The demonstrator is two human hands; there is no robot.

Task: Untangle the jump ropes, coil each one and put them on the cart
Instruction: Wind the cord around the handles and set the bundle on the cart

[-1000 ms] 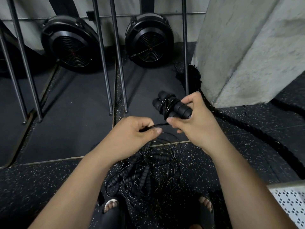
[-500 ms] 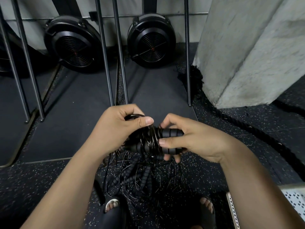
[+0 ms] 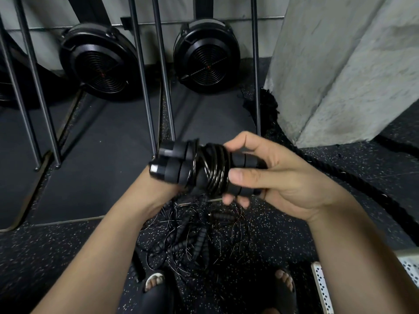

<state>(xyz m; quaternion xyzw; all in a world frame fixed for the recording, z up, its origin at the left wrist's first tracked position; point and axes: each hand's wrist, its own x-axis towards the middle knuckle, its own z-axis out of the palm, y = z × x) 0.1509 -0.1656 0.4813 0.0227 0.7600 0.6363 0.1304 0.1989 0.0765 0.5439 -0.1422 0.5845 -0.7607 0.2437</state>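
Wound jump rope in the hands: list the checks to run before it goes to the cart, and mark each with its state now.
1. Cord wrapped round both handles: ok. The wound jump rope shows tight coils round its paired handles.
2. Right hand grip: ok. Thumb and fingers curl round the handles.
3. Left hand grip: cannot tell. Its fingers are hidden behind the rope.
4. Cord end secured: cannot tell. No end shows.
5. Free of the tangled pile: cannot tell. The pile lies right below it.
6. Cart ready: cannot tell. Only a white perforated edge shows at lower right.
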